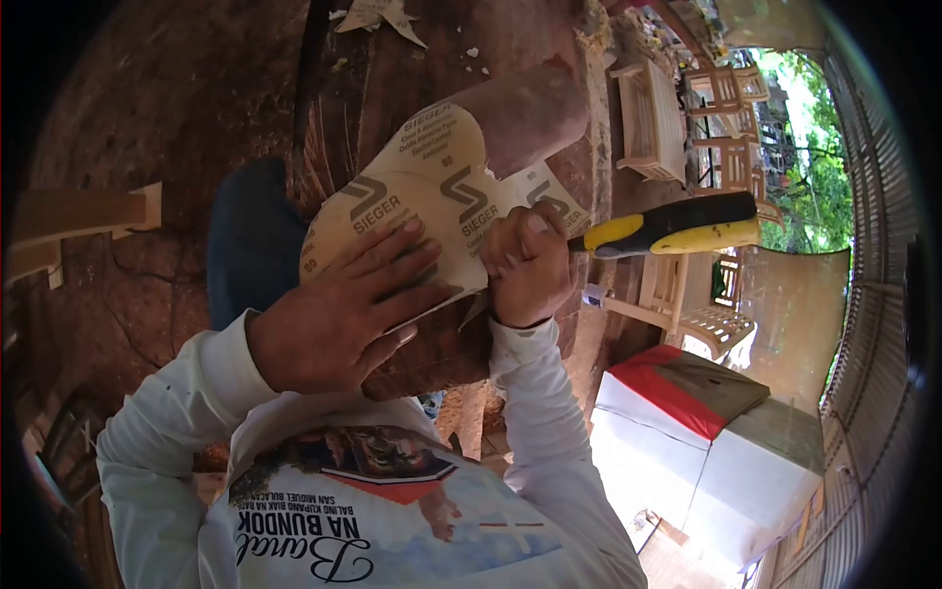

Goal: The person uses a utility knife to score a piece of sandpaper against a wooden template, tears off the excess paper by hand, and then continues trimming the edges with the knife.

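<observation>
A sheet of sandpaper (392,187), its backing printed "SIEGER" and "80", lies curved over the dark wooden work surface in front of me. My left hand (343,304) rests flat on it with the fingers stretched out. At the sheet's right edge, my right hand (530,265) is closed in a fist around the shank end of a hand tool with a black-and-yellow handle (677,224). The handle sticks out to the right, while the tool's tip is hidden. Beyond my right fist lies another printed piece of sandpaper (535,187), and a brown sheet (525,113) curls behind.
Torn sandpaper scraps (378,18) lie at the top. Wooden chairs (721,93) and a slatted bench (653,123) stand at the right. Lower right is a large white box-like object (677,471) with a red-edged cover. A wooden piece (98,216) juts in from the left.
</observation>
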`<action>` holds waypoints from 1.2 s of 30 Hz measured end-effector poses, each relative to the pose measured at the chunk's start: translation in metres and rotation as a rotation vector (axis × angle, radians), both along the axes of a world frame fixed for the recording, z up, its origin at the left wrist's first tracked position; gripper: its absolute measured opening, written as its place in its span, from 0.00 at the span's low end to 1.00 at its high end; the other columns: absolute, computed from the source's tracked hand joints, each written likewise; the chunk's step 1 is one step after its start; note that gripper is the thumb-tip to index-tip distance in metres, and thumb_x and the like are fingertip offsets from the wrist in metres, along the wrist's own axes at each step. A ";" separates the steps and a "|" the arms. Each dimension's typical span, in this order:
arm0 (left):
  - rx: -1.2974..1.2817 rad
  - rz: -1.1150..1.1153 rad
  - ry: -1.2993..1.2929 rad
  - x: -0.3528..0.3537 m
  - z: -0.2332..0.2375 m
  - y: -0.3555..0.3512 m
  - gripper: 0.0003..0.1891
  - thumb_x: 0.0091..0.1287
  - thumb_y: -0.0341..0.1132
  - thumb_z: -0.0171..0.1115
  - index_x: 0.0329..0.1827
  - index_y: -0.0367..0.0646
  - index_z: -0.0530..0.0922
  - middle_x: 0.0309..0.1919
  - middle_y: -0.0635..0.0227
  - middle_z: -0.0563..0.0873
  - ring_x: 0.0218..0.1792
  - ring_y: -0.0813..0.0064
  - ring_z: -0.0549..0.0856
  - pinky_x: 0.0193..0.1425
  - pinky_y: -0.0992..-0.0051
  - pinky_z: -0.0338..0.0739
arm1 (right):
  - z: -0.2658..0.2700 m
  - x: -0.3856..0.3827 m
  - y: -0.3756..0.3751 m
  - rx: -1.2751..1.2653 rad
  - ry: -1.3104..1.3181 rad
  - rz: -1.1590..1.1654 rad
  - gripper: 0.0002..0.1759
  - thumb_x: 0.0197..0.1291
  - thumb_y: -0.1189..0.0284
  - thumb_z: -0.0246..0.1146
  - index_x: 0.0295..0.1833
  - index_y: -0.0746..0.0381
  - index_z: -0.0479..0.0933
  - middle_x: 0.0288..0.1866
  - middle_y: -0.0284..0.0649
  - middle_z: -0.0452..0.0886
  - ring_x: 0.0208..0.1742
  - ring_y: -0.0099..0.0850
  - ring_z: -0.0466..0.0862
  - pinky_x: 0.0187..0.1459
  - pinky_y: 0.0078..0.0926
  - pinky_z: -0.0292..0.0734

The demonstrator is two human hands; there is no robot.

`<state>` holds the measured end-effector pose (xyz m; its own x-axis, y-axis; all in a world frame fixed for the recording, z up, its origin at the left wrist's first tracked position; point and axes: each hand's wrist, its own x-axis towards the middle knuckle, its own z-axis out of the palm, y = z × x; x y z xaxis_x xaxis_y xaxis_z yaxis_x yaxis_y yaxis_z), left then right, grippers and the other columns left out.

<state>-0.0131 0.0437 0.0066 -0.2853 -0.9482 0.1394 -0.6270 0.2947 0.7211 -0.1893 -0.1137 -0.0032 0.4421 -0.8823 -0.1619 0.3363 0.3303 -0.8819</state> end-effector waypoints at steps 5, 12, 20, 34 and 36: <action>-0.019 -0.023 -0.027 0.004 -0.004 -0.001 0.29 0.76 0.34 0.64 0.81 0.47 0.74 0.84 0.46 0.67 0.87 0.40 0.60 0.90 0.44 0.54 | -0.002 -0.012 -0.017 0.015 -0.311 0.074 0.16 0.71 0.69 0.54 0.28 0.54 0.59 0.20 0.31 0.58 0.19 0.24 0.56 0.23 0.28 0.55; -0.001 -0.044 -0.041 0.006 0.002 -0.003 0.30 0.75 0.34 0.65 0.80 0.48 0.75 0.84 0.48 0.67 0.87 0.41 0.60 0.90 0.44 0.54 | -0.009 -0.012 -0.015 -0.062 -0.276 0.092 0.17 0.68 0.66 0.58 0.29 0.54 0.60 0.22 0.31 0.60 0.20 0.25 0.58 0.24 0.29 0.57; 0.004 -0.041 -0.040 0.006 0.002 -0.002 0.30 0.75 0.33 0.65 0.81 0.48 0.75 0.84 0.48 0.67 0.87 0.41 0.60 0.91 0.43 0.54 | -0.012 -0.010 -0.016 -0.049 -0.269 0.128 0.17 0.69 0.64 0.60 0.29 0.55 0.62 0.21 0.32 0.60 0.20 0.25 0.59 0.25 0.28 0.59; 0.004 -0.038 -0.008 0.007 0.000 -0.001 0.29 0.77 0.34 0.62 0.81 0.47 0.74 0.84 0.48 0.67 0.87 0.42 0.61 0.91 0.44 0.54 | -0.005 0.001 0.001 -0.098 -0.159 0.032 0.12 0.69 0.71 0.60 0.33 0.56 0.65 0.23 0.32 0.63 0.22 0.23 0.62 0.27 0.27 0.58; 0.017 -0.036 0.034 0.008 -0.003 -0.002 0.28 0.78 0.35 0.61 0.82 0.47 0.74 0.84 0.48 0.68 0.87 0.42 0.61 0.91 0.45 0.53 | -0.008 0.000 0.001 -0.108 -0.126 0.038 0.12 0.70 0.72 0.59 0.34 0.56 0.65 0.23 0.32 0.64 0.23 0.23 0.63 0.27 0.27 0.58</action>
<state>-0.0051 0.0421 0.0034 -0.3146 -0.9397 0.1338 -0.5914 0.3043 0.7467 -0.1894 -0.1132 -0.0114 0.4864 -0.8737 -0.0078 0.4358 0.2503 -0.8645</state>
